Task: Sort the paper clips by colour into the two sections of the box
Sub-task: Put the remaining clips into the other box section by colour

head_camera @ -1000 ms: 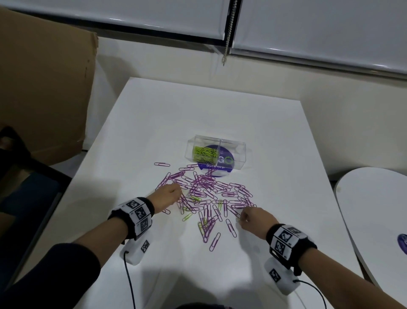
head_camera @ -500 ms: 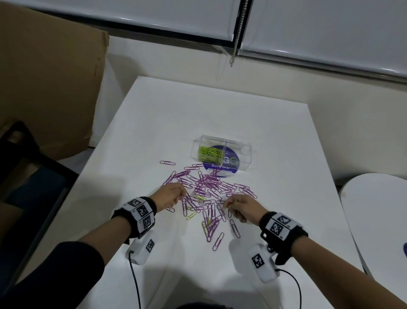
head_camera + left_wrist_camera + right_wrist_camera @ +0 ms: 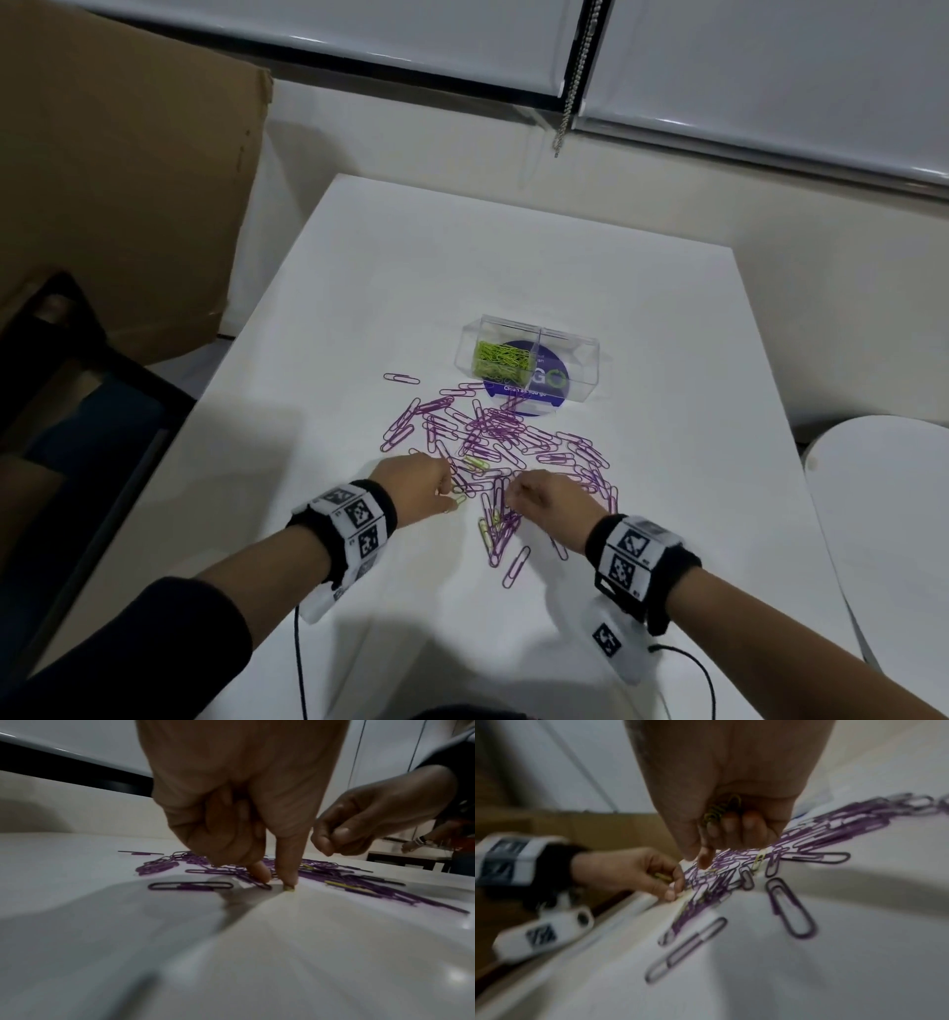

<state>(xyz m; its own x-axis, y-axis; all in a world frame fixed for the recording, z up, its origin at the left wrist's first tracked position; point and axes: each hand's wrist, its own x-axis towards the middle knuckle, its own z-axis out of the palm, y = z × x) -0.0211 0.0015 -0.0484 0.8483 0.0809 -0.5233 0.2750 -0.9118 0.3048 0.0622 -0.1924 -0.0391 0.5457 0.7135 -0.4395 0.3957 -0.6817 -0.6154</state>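
- Purple clips [image 3: 506,437] lie spread on the table [image 3: 513,257], with a few green clips [image 3: 475,462] among them.
- At 9 o'clock of the pile, the left hand [image 3: 418,485] presses one green clip [image 3: 458,498] down with a finger [image 3: 286,870].
- At 3 o'clock, the right hand [image 3: 547,501] has come in from the pile's right edge, so both hands now work the near side.
- Only the right wrist view shows green clips held inside its curled fingers [image 3: 734,821].
- At 12 o'clock the box [image 3: 529,360] has green clips in its left section; the right looks empty, so sorting is early.
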